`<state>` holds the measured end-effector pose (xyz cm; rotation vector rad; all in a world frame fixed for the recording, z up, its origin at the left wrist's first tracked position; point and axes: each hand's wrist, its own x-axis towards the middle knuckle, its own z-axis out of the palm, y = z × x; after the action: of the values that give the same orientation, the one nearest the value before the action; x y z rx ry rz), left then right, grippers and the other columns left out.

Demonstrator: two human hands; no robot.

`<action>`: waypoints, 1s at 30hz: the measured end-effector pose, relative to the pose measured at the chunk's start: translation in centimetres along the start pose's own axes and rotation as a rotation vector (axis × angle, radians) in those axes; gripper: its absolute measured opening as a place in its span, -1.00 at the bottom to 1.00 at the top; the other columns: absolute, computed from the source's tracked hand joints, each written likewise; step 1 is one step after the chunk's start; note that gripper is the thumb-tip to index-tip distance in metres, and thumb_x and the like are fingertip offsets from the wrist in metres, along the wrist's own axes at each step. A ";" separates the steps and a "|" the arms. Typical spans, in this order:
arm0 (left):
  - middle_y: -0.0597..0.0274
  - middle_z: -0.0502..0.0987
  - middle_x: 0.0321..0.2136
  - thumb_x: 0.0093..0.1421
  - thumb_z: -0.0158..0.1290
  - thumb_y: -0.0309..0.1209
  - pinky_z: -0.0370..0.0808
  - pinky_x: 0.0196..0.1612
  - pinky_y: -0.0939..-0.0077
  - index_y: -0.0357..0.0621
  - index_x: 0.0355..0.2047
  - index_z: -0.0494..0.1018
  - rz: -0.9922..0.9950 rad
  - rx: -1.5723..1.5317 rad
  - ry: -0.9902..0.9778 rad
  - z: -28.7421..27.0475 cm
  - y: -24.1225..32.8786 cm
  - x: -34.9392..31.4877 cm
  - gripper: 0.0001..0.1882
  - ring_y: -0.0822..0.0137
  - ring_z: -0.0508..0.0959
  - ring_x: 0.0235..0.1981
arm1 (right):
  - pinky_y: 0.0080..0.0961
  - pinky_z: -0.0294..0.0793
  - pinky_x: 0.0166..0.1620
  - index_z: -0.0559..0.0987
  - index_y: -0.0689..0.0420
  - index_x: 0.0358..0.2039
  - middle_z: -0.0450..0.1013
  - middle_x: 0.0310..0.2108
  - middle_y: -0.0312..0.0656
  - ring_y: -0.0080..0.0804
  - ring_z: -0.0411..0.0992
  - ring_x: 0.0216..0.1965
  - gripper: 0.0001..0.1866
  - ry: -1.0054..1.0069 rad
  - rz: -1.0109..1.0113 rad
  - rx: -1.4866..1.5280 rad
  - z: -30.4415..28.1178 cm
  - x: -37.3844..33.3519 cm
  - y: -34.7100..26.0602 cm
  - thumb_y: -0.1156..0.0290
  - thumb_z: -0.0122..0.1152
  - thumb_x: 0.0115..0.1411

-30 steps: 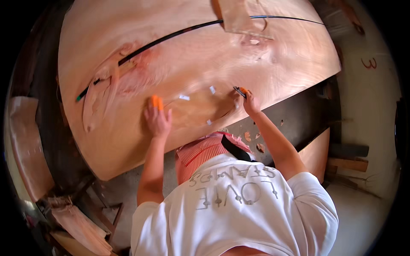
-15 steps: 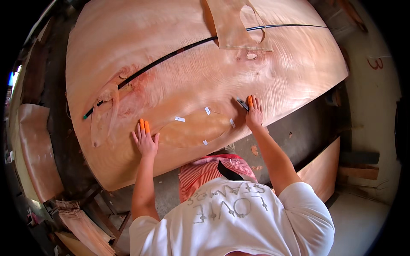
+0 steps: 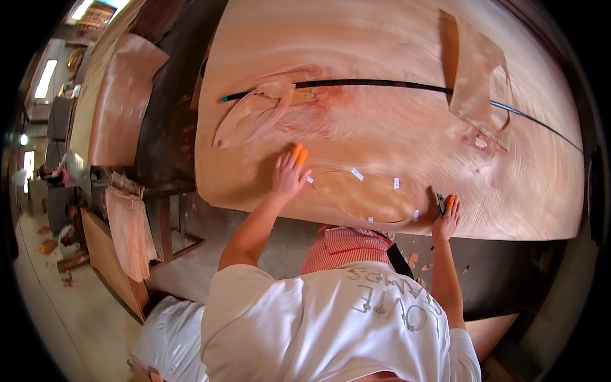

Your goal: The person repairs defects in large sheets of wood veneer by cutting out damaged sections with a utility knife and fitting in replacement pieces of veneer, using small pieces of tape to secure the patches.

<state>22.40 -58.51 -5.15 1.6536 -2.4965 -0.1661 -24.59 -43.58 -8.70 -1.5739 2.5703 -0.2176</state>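
A large pale wood veneer sheet (image 3: 382,140) lies before me. Let into its near part is a darker oval veneer patch (image 3: 366,194), with several small white tape pieces (image 3: 358,174) around its edge. My left hand (image 3: 291,173) rests flat beyond the patch's left end, fingers stretched, two of them in orange finger covers; its thumb is close to one tape piece. Right of the patch, my right hand (image 3: 447,219) lies on the sheet, also with orange on its fingers. A slim dark utility knife (image 3: 440,203) is held along its thumb side.
A long black strip (image 3: 375,83) crosses the sheet. Over it lie a veneer offcut (image 3: 474,83) with an oval hole and a thin torn oval piece (image 3: 258,114). Left stand another veneer stack (image 3: 124,105), hanging veneer pieces (image 3: 130,223) and a white sack (image 3: 168,331).
The view has turned, so the sheet appears shifted right and rotated. A tape piece at the patch's left end now shows beside my left thumb. The knife stays with my right hand.
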 end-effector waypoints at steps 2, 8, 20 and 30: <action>0.06 0.05 0.16 0.07 -0.05 -0.08 -0.06 0.17 0.04 -0.18 0.12 0.09 -0.222 0.103 0.025 -0.5 -1.5 1.3 -0.32 0.10 0.12 0.15 | -0.26 -0.05 0.18 0.13 0.11 0.16 -0.04 0.22 -0.16 -0.19 -0.07 0.23 -0.34 0.038 -0.047 -0.008 0.2 0.0 0.5 0.55 -0.07 -0.04; 0.01 0.09 0.14 0.12 -0.15 -0.02 -0.11 0.17 0.02 -0.16 0.12 0.08 -0.728 0.046 -0.002 -0.5 -9.0 0.5 -0.35 0.09 0.07 0.17 | -0.29 0.00 0.16 0.17 0.11 0.14 0.01 0.20 -0.14 -0.15 -0.04 0.21 -0.38 0.069 0.012 -0.041 0.2 0.1 2.3 0.55 -0.06 -0.02; -0.17 0.11 0.10 0.17 -0.14 -0.09 0.22 0.05 0.16 -0.21 0.06 0.19 -0.855 0.360 0.462 0.9 -12.2 -10.9 -0.45 -0.08 0.25 0.03 | -0.27 0.22 0.00 0.45 0.17 -0.21 0.32 -0.09 -0.16 -0.13 0.22 -0.03 -0.68 0.168 0.054 0.273 -1.8 2.7 1.8 0.57 -0.01 -0.05; -0.13 0.01 0.15 0.10 -0.06 -0.18 0.03 0.15 0.15 -0.30 0.10 0.08 0.107 -0.062 0.058 2.3 19.3 9.4 -0.37 -0.03 0.08 0.15 | -0.25 0.27 -0.07 0.34 0.14 -0.06 0.34 -0.14 -0.04 -0.07 0.26 -0.10 -0.62 0.360 0.032 0.241 -3.4 13.3 18.8 0.47 -0.05 0.04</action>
<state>0.86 -59.63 -3.56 1.4755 -2.5029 -0.1789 -47.61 -46.82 -9.21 -1.5194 2.6883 -0.8445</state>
